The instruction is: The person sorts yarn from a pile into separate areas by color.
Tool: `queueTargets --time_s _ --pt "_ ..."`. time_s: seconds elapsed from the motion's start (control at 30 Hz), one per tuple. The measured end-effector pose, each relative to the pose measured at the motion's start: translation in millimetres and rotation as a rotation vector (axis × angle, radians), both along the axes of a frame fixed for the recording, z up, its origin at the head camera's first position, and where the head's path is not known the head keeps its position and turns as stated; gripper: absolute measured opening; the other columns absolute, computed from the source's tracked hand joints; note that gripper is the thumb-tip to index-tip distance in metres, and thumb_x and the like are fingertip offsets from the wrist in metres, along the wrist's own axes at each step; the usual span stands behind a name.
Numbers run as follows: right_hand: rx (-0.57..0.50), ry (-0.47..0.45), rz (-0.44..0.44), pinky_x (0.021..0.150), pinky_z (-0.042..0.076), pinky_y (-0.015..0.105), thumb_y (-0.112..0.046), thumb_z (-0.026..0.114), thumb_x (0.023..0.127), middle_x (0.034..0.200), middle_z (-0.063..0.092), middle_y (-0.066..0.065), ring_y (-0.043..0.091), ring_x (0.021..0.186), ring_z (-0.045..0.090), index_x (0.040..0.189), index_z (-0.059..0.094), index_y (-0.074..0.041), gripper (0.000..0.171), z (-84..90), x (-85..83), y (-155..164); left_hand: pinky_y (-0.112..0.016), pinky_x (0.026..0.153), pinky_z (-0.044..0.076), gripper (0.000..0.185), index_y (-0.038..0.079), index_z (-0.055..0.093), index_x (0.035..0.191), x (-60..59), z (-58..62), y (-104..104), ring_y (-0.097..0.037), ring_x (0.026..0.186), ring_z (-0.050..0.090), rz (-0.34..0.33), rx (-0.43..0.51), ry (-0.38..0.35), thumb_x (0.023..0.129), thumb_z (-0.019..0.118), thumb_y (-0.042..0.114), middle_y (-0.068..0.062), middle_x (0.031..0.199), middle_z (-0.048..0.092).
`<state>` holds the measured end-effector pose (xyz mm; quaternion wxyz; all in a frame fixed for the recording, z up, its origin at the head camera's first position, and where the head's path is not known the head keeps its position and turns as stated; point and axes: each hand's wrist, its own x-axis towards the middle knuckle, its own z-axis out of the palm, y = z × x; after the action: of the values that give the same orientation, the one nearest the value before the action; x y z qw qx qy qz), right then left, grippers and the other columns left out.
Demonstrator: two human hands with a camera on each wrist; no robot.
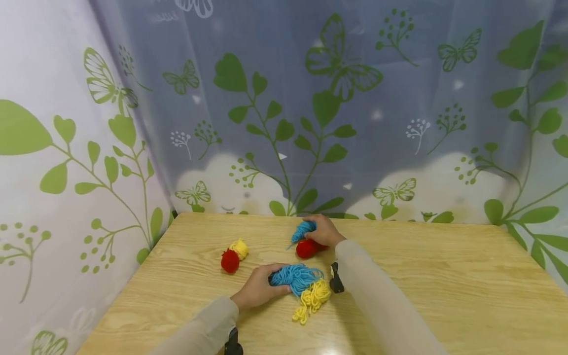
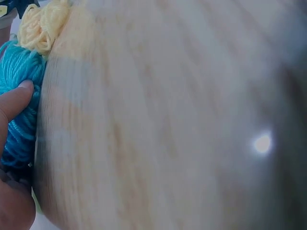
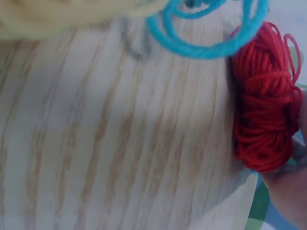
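Yarn bundles sit on the wooden table (image 1: 421,276), most toward its far edge and left half. Left hand (image 1: 257,288) lies on the table w/ fingers curled onto the big blue skein (image 1: 295,277), holding its near-left end; left wrist view shows the thumb (image 2: 17,98) pressed against blue strands, yellow yarn just past them. Loose yellow skein (image 1: 312,298) touches the blue one on its near-right side, partly tucked under it.

Right hand (image 1: 324,230) is up by the far edge, fingers closed round a small blue bundle (image 1: 303,230), w/ a red bundle (image 1: 308,248) directly under the palm; can't tell if the fingers grip the red too. Right wrist view: red strands (image 3: 266,117) lie beside the hand, a blue loop (image 3: 206,33) draped just above them.

Red ball (image 1: 230,261) and yellow ball (image 1: 239,248) touch each other nearer the left edge, apart from both hands.

Risks, as I judge them:
- Blue & yellow skeins are loose and touching, so lifting one prob drags strands of the other, causing tangles.
- Trailing blue loop near the red bundle could snag it and pull it along.
- Skeins aren't tied visibly, so a one-end grip may let coils unravel.
- Sleeve (image 1: 381,291) crosses close by the yellow skein; could sweep it.
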<state>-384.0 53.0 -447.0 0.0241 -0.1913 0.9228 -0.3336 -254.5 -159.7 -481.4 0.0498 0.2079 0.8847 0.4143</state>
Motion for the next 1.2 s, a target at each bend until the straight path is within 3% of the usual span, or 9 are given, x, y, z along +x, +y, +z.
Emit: queueTargets --time_s 0.7,0.83,1.07,1.2 --pt "0.025 0.028 -0.114 0.099 0.045 0.05 -0.004 0.068 0.084 0.129 0.058 0.02 0.04 0.121 0.051 0.123 0.064 -0.002 0.04 -1.4 0.0 -1 -0.048 0.107 0.038 0.053 0.009 0.059 0.131 1.9 0.0 1 -0.029 0.128 0.05 0.013 -0.006 0.009 0.083 0.076 0.026 -0.007 0.133 0.059" --pt "-0.011 0.02 -0.135 0.098 0.046 0.05 -0.005 0.067 0.084 0.127 0.059 0.02 0.04 0.118 0.052 0.122 0.064 -0.002 0.038 0.3 0.6 2 -0.048 0.107 0.038 0.053 0.009 0.059 0.13 0.8 -1.0 3 -0.029 0.127 0.05 0.009 -0.005 0.01 0.083 0.076 0.025 -0.007 0.133 0.059" --pt "-0.095 0.03 -0.146 0.097 0.047 0.048 -0.009 0.068 0.087 0.13 0.057 0.018 0.037 0.119 0.052 0.124 0.063 -0.002 0.038 19.0 1.7 10 -0.049 0.107 0.038 0.053 0.009 0.059 0.13 0.4 -0.7 4 -0.03 0.127 0.05 0.005 0.002 0.008 0.083 0.076 0.026 -0.007 0.133 0.058" --pt "-0.092 0.052 -0.118 0.097 0.047 0.049 -0.01 0.067 0.088 0.13 0.057 0.018 0.037 0.119 0.052 0.124 0.062 -0.003 0.037 33.3 3.0 18 -0.049 0.106 0.038 0.053 0.009 0.059 0.131 1.3 -1.4 1 -0.03 0.127 0.05 0.01 -0.011 0.018 0.084 0.076 0.026 -0.007 0.133 0.058"
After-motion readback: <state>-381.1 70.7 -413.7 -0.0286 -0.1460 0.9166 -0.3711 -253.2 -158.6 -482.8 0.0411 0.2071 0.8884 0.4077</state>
